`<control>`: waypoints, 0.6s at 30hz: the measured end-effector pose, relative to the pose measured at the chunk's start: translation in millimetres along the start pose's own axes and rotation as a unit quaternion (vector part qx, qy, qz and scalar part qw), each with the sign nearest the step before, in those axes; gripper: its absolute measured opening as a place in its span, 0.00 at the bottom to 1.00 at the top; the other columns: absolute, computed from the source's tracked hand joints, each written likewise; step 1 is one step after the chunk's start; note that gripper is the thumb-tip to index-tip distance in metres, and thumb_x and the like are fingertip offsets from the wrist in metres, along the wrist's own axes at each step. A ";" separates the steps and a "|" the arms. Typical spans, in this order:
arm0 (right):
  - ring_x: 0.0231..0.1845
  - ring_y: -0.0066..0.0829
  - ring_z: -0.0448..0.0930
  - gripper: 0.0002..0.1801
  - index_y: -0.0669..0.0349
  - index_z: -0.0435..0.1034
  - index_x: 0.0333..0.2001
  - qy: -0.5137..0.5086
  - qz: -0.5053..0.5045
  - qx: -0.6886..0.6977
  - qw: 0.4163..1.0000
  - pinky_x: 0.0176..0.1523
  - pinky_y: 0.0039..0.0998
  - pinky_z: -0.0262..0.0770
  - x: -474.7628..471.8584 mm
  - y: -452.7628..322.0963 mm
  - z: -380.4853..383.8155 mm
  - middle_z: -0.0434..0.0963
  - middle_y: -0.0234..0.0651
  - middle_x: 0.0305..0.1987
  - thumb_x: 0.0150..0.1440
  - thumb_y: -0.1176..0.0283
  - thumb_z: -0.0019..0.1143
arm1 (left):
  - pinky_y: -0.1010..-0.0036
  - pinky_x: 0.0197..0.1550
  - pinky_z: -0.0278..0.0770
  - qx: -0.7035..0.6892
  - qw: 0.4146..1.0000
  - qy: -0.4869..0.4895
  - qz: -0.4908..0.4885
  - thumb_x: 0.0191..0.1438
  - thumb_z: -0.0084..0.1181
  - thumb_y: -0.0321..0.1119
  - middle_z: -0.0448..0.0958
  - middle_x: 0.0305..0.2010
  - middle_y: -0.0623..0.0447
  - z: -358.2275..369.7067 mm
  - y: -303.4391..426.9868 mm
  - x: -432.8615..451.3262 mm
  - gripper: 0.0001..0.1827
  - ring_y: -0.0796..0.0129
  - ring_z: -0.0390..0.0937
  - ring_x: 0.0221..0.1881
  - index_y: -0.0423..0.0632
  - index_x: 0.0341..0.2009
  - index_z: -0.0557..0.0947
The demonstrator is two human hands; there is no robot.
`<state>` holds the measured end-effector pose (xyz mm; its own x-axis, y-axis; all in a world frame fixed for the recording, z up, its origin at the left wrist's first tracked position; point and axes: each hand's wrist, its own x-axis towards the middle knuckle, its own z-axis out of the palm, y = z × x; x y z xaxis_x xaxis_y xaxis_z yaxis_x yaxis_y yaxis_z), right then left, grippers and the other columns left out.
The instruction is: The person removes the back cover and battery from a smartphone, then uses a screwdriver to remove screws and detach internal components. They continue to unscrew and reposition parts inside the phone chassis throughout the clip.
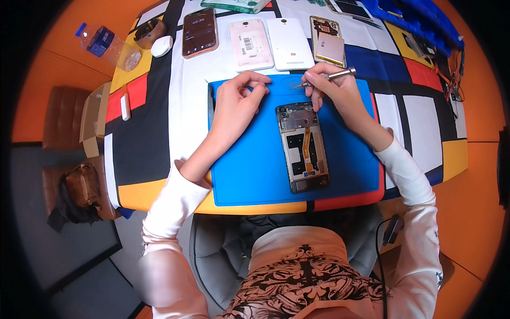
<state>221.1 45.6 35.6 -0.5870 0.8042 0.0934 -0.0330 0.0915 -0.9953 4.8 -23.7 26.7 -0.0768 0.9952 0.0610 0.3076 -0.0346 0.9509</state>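
Observation:
An opened smartphone (305,147) lies with its inside facing up on a blue work mat (247,167), its orange flex cable (307,149) running lengthwise. Above its top right corner, my right hand (332,85) holds a slim metal screwdriver (338,74), the tip pointing left over the mat. My left hand (241,95) rests over the upper left part of the mat, fingers curled; whether anything small is between thumb and fingers cannot be made out.
Beyond the mat lie a lit smartphone (199,32), a pinkish phone back (251,46), a white phone back (289,44) and a phone frame with a battery (330,48). A plastic bottle (107,46) leans at the left; a blue plastic organizer (418,24) stands at the far right.

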 end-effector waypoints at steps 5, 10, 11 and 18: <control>0.15 0.14 0.71 0.14 0.64 0.71 0.35 -0.031 0.024 0.028 0.999 0.20 0.14 0.59 12.7 8.6 12.4 0.75 0.32 0.24 0.66 0.64 0.47 | 0.86 0.25 0.66 0.019 1.000 -0.025 0.006 0.60 0.49 0.30 0.79 0.30 0.55 -0.2 -0.4 -1.2 0.12 0.82 0.67 0.22 0.41 0.43 0.83; 0.12 0.10 0.60 0.13 0.60 0.69 0.31 0.016 0.040 0.075 0.996 0.17 0.14 0.49 11.3 15.5 19.1 0.72 0.30 0.21 0.65 0.64 0.51 | 0.85 0.28 0.67 0.075 0.995 -0.065 -0.006 0.57 0.53 0.29 0.77 0.21 0.56 -2.1 5.2 -0.8 0.10 0.82 0.70 0.22 0.42 0.40 0.84; 0.12 0.09 0.60 0.13 0.60 0.69 0.30 0.011 0.032 0.055 0.998 0.17 0.14 0.48 11.9 16.2 18.9 0.72 0.29 0.21 0.65 0.64 0.51 | 0.83 0.27 0.68 0.089 0.993 -0.074 -0.001 0.55 0.54 0.30 0.77 0.20 0.56 -2.0 6.5 -1.0 0.09 0.79 0.71 0.21 0.42 0.38 0.84; 0.11 0.07 0.57 0.14 0.59 0.68 0.28 -0.003 0.009 0.033 0.999 0.16 0.14 0.45 12.5 18.2 16.6 0.71 0.27 0.18 0.64 0.64 0.54 | 0.79 0.24 0.69 0.135 0.988 -0.075 0.025 0.50 0.63 0.34 0.78 0.17 0.56 6.5 8.6 -7.3 0.09 0.75 0.73 0.18 0.44 0.35 0.86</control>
<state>199.7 47.6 18.1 -0.5931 0.8017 0.0746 -0.0747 0.0375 -0.9965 14.2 -30.7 32.5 0.0802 0.9959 0.0413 0.5503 -0.0788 0.8312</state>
